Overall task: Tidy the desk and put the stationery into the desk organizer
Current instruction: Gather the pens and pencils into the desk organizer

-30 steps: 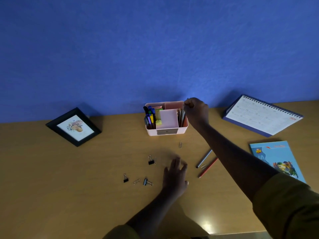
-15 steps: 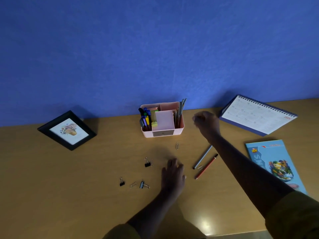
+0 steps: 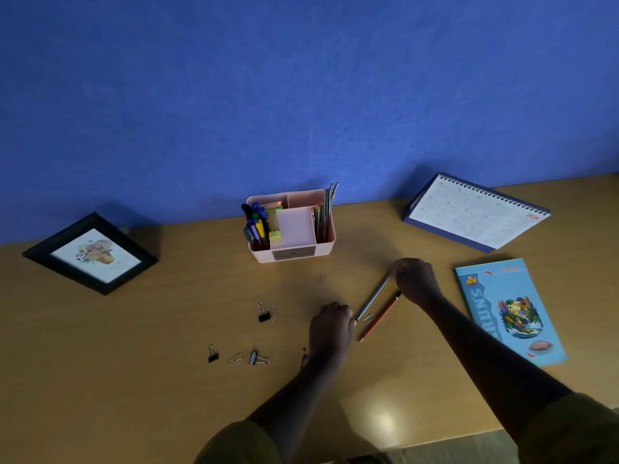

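The pink desk organizer (image 3: 261,255) stands at the back of the desk, with pens on its left, sticky notes in the middle and pencils on its right. A grey pencil (image 3: 373,298) lies slanted on the desk. My right hand (image 3: 415,279) pinches its upper end. My left hand (image 3: 331,326) has its fingers curled at the pencil's lower tip. A red pencil (image 3: 380,318) lies just right of the grey one, with a paper clip (image 3: 368,318) between them. Three binder clips (image 3: 264,314) (image 3: 212,356) (image 3: 258,358) and two more paper clips (image 3: 322,277) (image 3: 236,358) lie scattered to the left.
A black picture frame (image 3: 90,254) leans at the far left. At the back right a desk calendar (image 3: 475,214) stands against the blue wall. A blue booklet (image 3: 509,309) lies flat on the right. The desk's front edge runs just behind my sleeves.
My right hand left the organizer and came down to the grey pencil's upper end. My left hand shifted right from lying flat, and its fingers curled at the pencil's lower tip.
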A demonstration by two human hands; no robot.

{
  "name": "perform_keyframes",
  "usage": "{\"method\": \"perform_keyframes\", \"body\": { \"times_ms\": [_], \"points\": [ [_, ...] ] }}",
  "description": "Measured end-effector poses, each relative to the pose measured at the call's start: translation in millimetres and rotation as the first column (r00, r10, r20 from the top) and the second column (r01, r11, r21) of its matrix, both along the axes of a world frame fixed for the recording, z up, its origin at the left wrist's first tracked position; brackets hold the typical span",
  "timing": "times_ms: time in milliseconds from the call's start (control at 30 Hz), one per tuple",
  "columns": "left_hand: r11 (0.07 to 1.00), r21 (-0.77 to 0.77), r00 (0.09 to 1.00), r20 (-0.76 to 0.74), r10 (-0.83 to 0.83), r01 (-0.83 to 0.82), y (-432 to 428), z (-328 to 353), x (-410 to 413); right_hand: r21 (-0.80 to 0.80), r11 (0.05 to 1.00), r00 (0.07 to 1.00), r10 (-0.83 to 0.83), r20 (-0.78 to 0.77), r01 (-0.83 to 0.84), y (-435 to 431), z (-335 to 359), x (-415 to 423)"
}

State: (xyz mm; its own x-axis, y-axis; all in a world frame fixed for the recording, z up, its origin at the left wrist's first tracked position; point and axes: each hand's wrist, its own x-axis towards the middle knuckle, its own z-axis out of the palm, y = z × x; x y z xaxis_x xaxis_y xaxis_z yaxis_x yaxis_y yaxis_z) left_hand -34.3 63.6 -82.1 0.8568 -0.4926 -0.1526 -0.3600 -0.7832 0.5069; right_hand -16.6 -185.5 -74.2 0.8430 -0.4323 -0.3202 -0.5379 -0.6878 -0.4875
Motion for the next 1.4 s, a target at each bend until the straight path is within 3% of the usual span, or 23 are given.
{"method": "perform_keyframes", "body": {
  "times_ms": [300, 500, 633, 867, 1100, 1233, 1400],
  "points": [
    [0.999, 0.044, 1.000, -0.017, 0.014, -0.013, -7.0, -4.3, 0.5, -0.040, 0.999, 1.000, 0.012, -0.013, -0.012, -1.2, -9.3, 1.7],
    [0.998, 0.058, 1.000, -0.019, 0.017, -0.015, -8.2, -9.0, 1.1, 0.142, 0.964, 0.974, -0.226, -0.007, 0.225, 3.2, 8.4, 3.6],
    [0.999, 0.046, 1.000, -0.011, 0.029, -0.029, -7.3, -9.2, 1.7, 0.368, 0.864, 0.928, -0.372, 0.005, 0.344, 9.9, 27.9, 6.8],
    [0.994, -0.020, 0.993, -0.041, 0.109, -0.110, 0.9, -10.3, 3.7, 0.428, 0.875, 0.924, -0.331, 0.191, 0.225, 22.1, 71.6, 30.7],
    [0.995, -0.046, 0.994, -0.071, 0.084, -0.087, 6.5, -10.4, 2.8, 0.452, 0.885, 0.817, -0.342, 0.465, 0.113, 38.3, 144.6, 85.9],
    [0.997, -0.048, 0.994, -0.087, 0.063, -0.067, 7.1, -6.6, -1.5, 0.345, 0.938, 0.772, -0.239, 0.588, 0.028, 51.9, 164.1, 116.8],
    [0.997, -0.066, 0.995, -0.088, 0.035, -0.041, 9.3, -1.8, -9.6, 0.159, 0.985, 0.795, -0.041, 0.606, -0.070, 76.9, 149.1, 144.6]
  ]
}}
